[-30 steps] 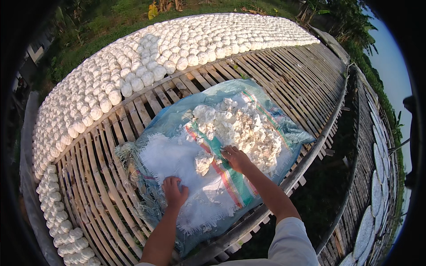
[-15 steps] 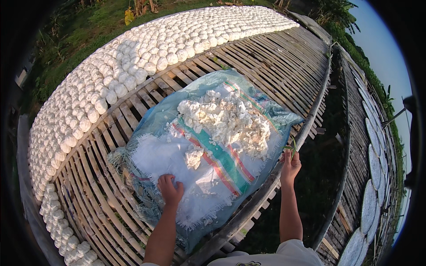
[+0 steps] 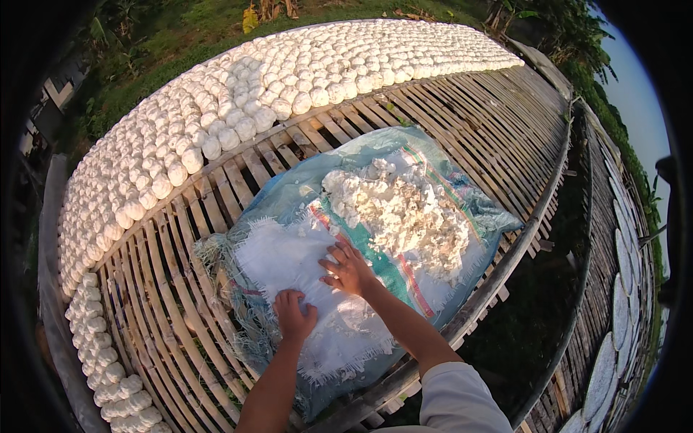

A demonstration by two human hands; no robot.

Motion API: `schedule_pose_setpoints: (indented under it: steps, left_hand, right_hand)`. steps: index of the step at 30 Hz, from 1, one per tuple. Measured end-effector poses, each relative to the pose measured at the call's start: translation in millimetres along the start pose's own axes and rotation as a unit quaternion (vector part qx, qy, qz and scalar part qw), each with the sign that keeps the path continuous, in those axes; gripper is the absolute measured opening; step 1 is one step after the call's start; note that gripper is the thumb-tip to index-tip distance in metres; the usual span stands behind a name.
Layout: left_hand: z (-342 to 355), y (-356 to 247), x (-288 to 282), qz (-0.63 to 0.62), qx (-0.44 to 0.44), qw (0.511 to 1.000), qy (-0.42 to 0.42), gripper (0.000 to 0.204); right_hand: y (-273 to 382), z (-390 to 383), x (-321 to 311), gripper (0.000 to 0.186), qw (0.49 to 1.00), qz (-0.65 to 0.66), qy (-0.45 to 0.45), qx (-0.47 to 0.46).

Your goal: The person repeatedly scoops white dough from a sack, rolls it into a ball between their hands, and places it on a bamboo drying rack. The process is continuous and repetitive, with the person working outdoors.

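Observation:
A white woven sack (image 3: 271, 249) with green and red stripes lies over a blue-green sheet (image 3: 303, 162). On its far part sits a heap of crumbly white lumps (image 3: 404, 213). My left hand (image 3: 294, 316) rests on the near left of the sack, fingers curled down into the fabric. Just right of it and farther away, my right hand (image 3: 350, 270) reaches over the sack, palm down with fingers apart. Whatever lies beneath its palm is hidden. White crumbs are scattered near both hands.
Beneath the sack is a rack of bamboo slats (image 3: 170, 285) with a bamboo rail (image 3: 498, 278) along its right edge. Rows of round white balls (image 3: 216, 119) cover its far and left side. Flat pale discs (image 3: 605, 364) lie on another rack at right, across a dark gap.
My right hand has come left from the bamboo rail onto the sack; the green leaf it held is out of sight. The small separate lump no longer shows. My left hand stays on the sack.

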State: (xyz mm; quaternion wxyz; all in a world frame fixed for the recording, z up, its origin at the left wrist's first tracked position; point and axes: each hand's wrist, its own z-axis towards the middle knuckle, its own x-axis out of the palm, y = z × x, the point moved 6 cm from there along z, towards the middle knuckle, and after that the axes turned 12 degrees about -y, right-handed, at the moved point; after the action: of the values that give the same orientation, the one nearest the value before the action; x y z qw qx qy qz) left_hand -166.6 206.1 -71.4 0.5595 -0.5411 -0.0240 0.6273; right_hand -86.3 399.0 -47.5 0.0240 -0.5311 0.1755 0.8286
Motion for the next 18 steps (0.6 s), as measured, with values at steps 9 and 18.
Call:
schedule_pose_setpoints:
  steps: [9,18]
  left_hand:
    - [-0.4,2.4,-0.5,-0.001,-0.007,1.000,0.007,0.033]
    - [-0.9,1.8,0.3,-0.001,-0.012,1.000,0.011,0.032]
  right_hand:
    - [-92.1,-7.8,-27.6,0.040,0.890,0.257,-0.120,0.356]
    - [-91.2,-10.3,-22.4,0.049,0.913,-0.004,-0.158,0.376]
